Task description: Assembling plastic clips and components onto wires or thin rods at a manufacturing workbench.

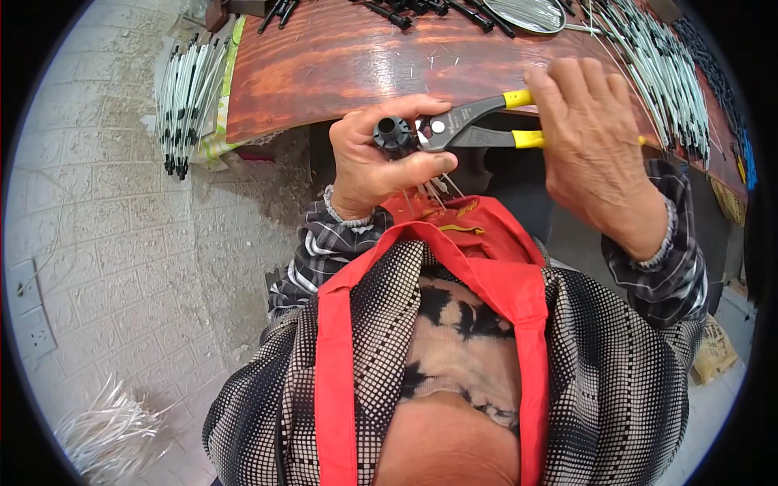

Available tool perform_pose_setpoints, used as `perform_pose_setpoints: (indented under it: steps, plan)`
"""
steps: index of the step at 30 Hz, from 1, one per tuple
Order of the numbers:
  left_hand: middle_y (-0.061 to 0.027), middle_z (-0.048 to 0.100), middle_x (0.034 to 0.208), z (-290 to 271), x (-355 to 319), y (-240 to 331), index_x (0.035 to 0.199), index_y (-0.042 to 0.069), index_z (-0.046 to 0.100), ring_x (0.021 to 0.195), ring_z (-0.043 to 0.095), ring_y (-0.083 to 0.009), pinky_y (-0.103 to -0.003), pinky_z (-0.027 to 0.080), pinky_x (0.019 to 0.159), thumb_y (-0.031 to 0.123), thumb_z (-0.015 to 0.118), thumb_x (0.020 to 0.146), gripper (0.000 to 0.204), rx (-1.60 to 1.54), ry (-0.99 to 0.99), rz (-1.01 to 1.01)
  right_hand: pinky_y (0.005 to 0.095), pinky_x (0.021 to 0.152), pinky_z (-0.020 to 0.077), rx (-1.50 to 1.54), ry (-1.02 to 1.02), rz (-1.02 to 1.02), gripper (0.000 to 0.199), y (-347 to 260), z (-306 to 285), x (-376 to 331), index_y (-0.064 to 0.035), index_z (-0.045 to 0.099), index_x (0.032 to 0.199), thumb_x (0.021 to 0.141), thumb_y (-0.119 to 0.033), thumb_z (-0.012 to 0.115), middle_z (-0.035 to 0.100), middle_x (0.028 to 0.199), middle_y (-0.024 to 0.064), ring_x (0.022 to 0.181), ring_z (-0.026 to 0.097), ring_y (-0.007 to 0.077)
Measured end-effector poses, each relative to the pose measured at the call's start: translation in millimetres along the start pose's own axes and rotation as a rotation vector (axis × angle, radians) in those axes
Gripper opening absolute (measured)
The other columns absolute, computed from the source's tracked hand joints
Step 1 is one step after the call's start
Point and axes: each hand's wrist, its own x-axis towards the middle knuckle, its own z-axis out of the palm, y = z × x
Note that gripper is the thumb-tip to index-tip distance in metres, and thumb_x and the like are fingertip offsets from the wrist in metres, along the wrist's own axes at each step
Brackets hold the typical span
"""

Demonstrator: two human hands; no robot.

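Observation:
My left hand point(362, 156) is closed round a black notched hub point(392, 136), its round open end facing up, which looks like part of an umbrella frame. Thin metal rods point(438, 189) show below that hand. The fingers of my right hand point(596, 130) are wrapped round the yellow grips of dark-handled pliers point(470, 119). The head of the pliers reaches in between my left thumb and forefinger, against the side of the hub. What exactly lies in the jaws is too small to make out.
A reddish wooden table point(324, 73) lies ahead, with black rod parts point(397, 16) and a round hand mirror point(527, 12) at its far side. Bundles of pale ribs lie left point(190, 105) and right point(660, 73). White strips point(109, 433) sit on the floor.

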Motion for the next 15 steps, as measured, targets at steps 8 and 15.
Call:
perform_pose_setpoints:
  steps: [8,15]
  plan:
    - [-0.0032,0.068,0.078,-2.9,2.5,4.5,0.107,-0.001,0.070,0.071,0.062,-0.0074,-0.021,0.048,0.065,0.008,0.088,0.061,0.050,-0.042,-0.142,-0.022,0.0426,0.064,0.0454,0.780,-0.746,0.096,0.053,43.6,5.7,8.4,0.0044,0.054,0.112,0.063,-0.006,0.071,0.054,0.066,0.0091,0.069,0.057,0.0302]
    - [-0.0055,0.071,0.082,-10.8,9.7,-0.3,0.101,0.000,0.072,0.071,0.063,-0.0075,-0.021,0.048,0.064,0.007,0.087,0.062,0.042,0.042,-0.238,0.106,0.0376,0.060,0.0444,1.427,-1.354,0.278,0.067,36.6,21.8,8.3,0.0061,0.051,0.124,0.066,-0.014,0.078,0.053,0.069,0.0092,0.068,0.056,0.0235]
